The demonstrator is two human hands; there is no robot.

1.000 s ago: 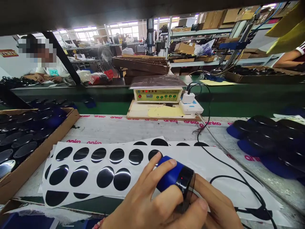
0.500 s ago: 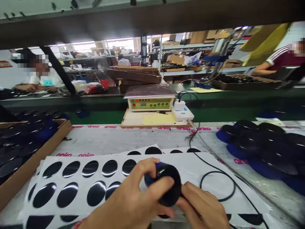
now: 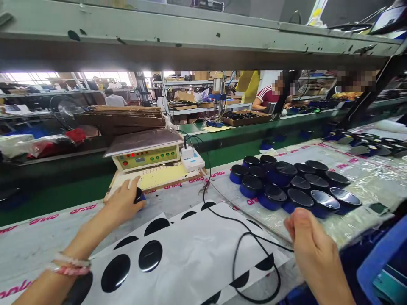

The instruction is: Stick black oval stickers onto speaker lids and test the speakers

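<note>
My left hand [image 3: 125,201] is stretched toward the far edge of the table, its fingers round a small blue round piece with a black top [image 3: 140,196], mostly hidden by the hand. It is beside the board under the control box. My right hand [image 3: 313,241] hangs in the air at the right with the fingers curled in; whether anything is in them is hidden. Beyond it stands a cluster of blue round pieces with glossy black tops [image 3: 276,192]. Below and between my hands lies a white sheet [image 3: 190,250] with black oval stickers [image 3: 150,256].
A control box with green buttons [image 3: 146,157] stands on a board at the back, beside a white power adapter [image 3: 192,161]. A black cable [image 3: 241,222] loops over the sheet. Past the table runs a green conveyor [image 3: 219,142]; people sit beyond it. An overhead beam [image 3: 190,29] crosses the top.
My hands have parted. The left carried the round piece away to the far left; the right moved off to the right and curled. The view has turned right.
</note>
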